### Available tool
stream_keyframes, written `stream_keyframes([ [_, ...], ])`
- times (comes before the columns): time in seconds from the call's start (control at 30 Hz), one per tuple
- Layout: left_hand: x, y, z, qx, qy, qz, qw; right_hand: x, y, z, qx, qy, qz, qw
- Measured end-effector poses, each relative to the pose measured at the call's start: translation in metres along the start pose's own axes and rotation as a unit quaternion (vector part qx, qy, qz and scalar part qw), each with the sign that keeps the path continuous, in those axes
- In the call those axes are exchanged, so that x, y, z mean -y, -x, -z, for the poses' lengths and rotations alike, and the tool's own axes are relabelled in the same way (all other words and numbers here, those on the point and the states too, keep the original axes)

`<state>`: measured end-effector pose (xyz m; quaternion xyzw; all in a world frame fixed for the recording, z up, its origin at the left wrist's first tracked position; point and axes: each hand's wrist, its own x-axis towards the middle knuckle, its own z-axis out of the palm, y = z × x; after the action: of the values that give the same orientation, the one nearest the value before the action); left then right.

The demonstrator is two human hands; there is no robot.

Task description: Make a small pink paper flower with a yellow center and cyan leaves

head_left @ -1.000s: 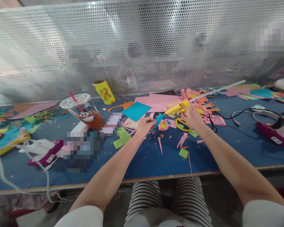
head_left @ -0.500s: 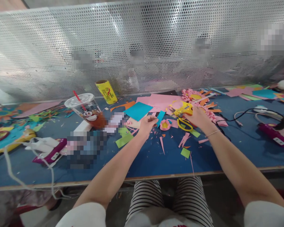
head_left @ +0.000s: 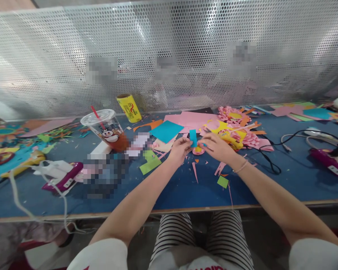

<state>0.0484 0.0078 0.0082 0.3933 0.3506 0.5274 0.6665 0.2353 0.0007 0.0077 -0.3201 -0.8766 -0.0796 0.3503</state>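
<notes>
My left hand (head_left: pixel 180 149) pinches a short blue paper strip (head_left: pixel 193 138), which stands up from between thumb and fingertips. Just right of it, my right hand (head_left: pixel 217 148) has its fingers bent and apart, the tips close to the strip; whether they touch it is unclear. A small pink paper flower with a yellow centre (head_left: pixel 198 151) lies beneath the fingertips, partly hidden. Yellow scissors (head_left: pixel 236 141) rest behind my right hand, mostly covered by it. A blue paper sheet (head_left: pixel 166 131) lies beyond my left hand, overlapping pink paper (head_left: pixel 190 119).
A lidded drink cup with a red straw (head_left: pixel 112 133) and a yellow tube (head_left: pixel 129 108) stand at left. Purple glue-gun-like tools (head_left: pixel 63 180) with cords lie on both sides. Ruffled pink flowers (head_left: pixel 232 113), green scraps (head_left: pixel 223 182) and a perforated metal screen (head_left: pixel 157 48) are around.
My right hand has let go of the yellow scissors and moved left toward the blue strip. My left hand has shifted slightly right, and the strip now stands more upright.
</notes>
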Motion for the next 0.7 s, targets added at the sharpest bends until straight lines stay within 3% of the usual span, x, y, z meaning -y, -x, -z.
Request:
stream_keyframes([
  [0.1, -0.001, 0.005, -0.005, 0.020, 0.003, -0.002, 1.000, 0.014, -0.003, -0.007, -0.022, -0.036, 0.001, 0.999],
  [0.27, -0.004, 0.010, -0.009, 0.035, 0.008, -0.006, 0.999, 0.017, -0.003, -0.007, -0.057, -0.097, -0.027, 0.993],
  [0.7, -0.004, 0.005, -0.006, 0.003, 0.021, -0.002, 1.000, 0.018, -0.003, -0.006, -0.024, -0.124, -0.022, 0.992],
])
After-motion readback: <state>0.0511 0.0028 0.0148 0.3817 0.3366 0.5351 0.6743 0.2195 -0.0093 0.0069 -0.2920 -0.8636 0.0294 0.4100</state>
